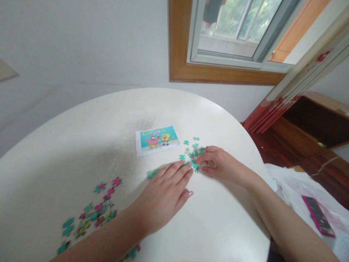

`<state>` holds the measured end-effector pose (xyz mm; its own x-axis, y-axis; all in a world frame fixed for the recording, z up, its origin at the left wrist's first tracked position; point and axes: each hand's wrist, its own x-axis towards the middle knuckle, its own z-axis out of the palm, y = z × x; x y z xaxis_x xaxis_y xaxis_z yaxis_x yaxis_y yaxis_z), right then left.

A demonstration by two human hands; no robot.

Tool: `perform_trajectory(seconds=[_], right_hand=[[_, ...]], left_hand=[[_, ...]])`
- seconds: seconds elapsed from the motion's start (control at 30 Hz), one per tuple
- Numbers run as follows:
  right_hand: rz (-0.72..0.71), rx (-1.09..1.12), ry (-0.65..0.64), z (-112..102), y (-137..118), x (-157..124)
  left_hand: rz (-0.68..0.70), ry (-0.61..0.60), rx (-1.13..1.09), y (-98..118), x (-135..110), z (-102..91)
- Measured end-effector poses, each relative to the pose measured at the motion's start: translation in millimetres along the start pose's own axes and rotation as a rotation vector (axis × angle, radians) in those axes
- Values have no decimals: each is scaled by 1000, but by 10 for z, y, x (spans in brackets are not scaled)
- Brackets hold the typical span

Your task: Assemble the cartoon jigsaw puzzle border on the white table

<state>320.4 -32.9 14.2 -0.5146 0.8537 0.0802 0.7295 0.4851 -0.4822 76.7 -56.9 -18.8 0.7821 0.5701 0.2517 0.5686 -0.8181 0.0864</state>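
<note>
My left hand (166,194) lies flat with its fingers stretched out over a joined strip of teal jigsaw pieces (152,174). Most of that strip is hidden beneath the fingers. At the strip's right end, my right hand (218,163) is curled in a pinch, its fingertips on a teal jigsaw piece (195,167). Just beyond the fingers are several loose teal pieces (186,142), spread apart on the table. A paper picture (159,140) of cartoon figures, one pink and one yellow, lies flat behind my left hand.
A pile of pink, teal and yellow jigsaw pieces (94,214) sits at the left, partly behind my left forearm. All this is on a round white table (114,109) near a wood-framed window (180,74). A pink-edged phone (317,215) rests on white cloth or plastic at the right.
</note>
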Motion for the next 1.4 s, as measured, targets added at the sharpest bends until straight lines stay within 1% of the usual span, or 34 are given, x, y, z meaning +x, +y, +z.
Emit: perform_trajectory(seconds=[0.2, 0.3, 0.37, 0.43, 0.53, 0.6, 0.7, 0.77, 0.83, 0.93, 1.03, 1.1, 1.3, 1.4], right_hand=[[-18, 8, -7, 19, -2, 13], [0, 74, 22, -4, -7, 4], [42, 142, 88, -30, 12, -4], [106, 183, 189, -61, 65, -8], [230, 200, 351, -109, 204, -5], [317, 223, 434, -140, 310, 1], [381, 274, 484, -181, 436, 8], [386, 291, 486, -195, 486, 10], [389, 292, 490, -192, 517, 11], [373, 284, 481, -162, 548, 9], [352, 252, 422, -126, 567, 6], [361, 234, 387, -109, 569, 6], [342, 228, 320, -57, 542, 23], [308, 223, 279, -28, 511, 31]], left_hand=[[-7, -10, -7, -2, 8, -9], [-8, -10, -14, 6, 3, 0], [-13, -15, -22, 16, 4, 6], [-12, -23, -24, 16, 12, -2], [8, 1, -12, -40, 31, -85], [17, 64, 4, -127, 32, -204], [-30, 199, 29, -286, -14, -426], [-80, 205, 21, -372, -85, -528], [-125, 216, 20, -432, -174, -548], [-135, 222, 15, -506, -294, -452], [-122, 188, -7, -593, -356, -337], [-115, 166, -35, -643, -373, -293], [-133, 120, -100, -677, -403, -247], [-117, 107, -126, -674, -405, -243]])
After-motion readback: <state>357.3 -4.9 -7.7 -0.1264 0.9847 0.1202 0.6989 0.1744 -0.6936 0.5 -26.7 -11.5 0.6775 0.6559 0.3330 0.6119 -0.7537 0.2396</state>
